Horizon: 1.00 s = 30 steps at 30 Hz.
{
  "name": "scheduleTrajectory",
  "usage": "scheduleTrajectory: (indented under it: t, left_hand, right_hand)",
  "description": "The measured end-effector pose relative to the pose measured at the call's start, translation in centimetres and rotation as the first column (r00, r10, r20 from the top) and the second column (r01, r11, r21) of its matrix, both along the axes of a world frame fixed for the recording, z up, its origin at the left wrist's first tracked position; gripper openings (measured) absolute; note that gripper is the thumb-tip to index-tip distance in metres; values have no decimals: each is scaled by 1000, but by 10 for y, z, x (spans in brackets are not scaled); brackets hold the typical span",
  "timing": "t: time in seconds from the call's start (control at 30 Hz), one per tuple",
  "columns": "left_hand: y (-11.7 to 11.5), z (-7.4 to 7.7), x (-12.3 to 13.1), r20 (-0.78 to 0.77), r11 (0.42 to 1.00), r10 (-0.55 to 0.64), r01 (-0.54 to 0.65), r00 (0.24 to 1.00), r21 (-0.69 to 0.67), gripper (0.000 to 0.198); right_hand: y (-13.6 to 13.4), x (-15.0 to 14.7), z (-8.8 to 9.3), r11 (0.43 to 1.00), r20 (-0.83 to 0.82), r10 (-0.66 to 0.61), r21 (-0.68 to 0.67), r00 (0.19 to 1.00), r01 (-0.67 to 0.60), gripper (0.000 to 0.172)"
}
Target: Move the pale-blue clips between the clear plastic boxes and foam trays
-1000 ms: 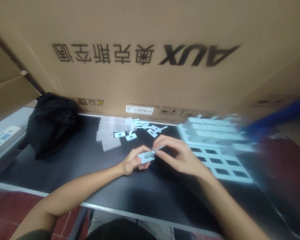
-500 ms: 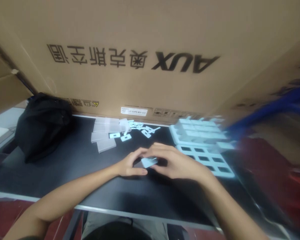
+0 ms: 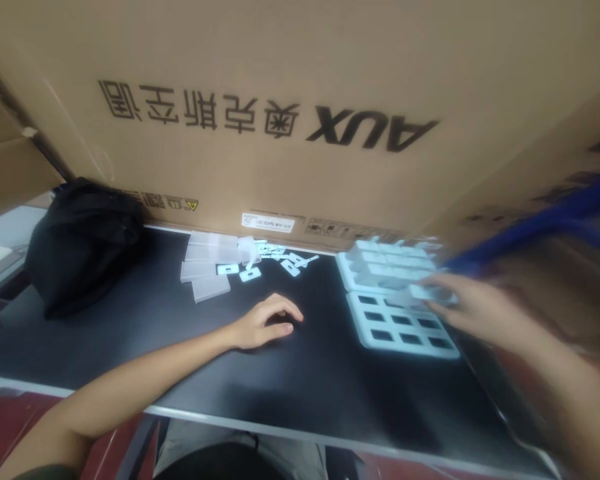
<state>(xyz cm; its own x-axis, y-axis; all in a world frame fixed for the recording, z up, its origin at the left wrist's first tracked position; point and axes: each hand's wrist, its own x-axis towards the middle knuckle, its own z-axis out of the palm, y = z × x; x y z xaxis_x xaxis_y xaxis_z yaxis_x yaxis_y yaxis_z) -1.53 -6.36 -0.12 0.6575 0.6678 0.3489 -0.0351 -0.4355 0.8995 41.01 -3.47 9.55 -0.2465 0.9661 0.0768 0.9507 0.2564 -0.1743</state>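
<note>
My left hand (image 3: 267,323) rests on the black tabletop, fingers loosely curved and apart, with nothing in it. At the right, my right hand (image 3: 465,303) is closed around a small pale-blue box-shaped piece (image 3: 423,295); motion blurs its details. That piece is over the back edge of a pale-blue tray (image 3: 357,327) with rectangular openings. Right behind the tray stand several pale-blue boxes (image 3: 395,257) in rows. Small flat pale-blue pieces with a slot (image 3: 251,274) lie beyond my left hand, some of them in a heap.
Translucent flat cases (image 3: 211,288) lie at the back left. A black cloth bag (image 3: 83,247) sits at the table's left end. A large cardboard box (image 3: 260,167) stands along the back edge. Past the right end are blue bars (image 3: 540,220).
My hands were together over a small pale-blue piece in the middle. My right hand has moved right to the tray; my left hand has stayed, its fingers now free.
</note>
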Motion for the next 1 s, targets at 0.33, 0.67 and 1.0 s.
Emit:
scheduleTrajectory:
  t: [0.33, 0.67, 1.0]
  left_hand:
    - [0, 0, 0, -7, 1000, -4, 4, 1000, 12, 36]
    - [1, -1, 1, -25, 1000, -3, 4, 1000, 19, 37]
    - [-2, -1, 3, -53, 994, -18, 24, 998, 109, 29]
  right_hand:
    - [6, 9, -19, 999, 7, -8, -32, 1000, 8, 25]
    - [0, 4, -23, 997, 147, -62, 49, 987, 55, 31]
    - [-5, -2, -28, 990, 211, -131, 86, 969, 115, 34]
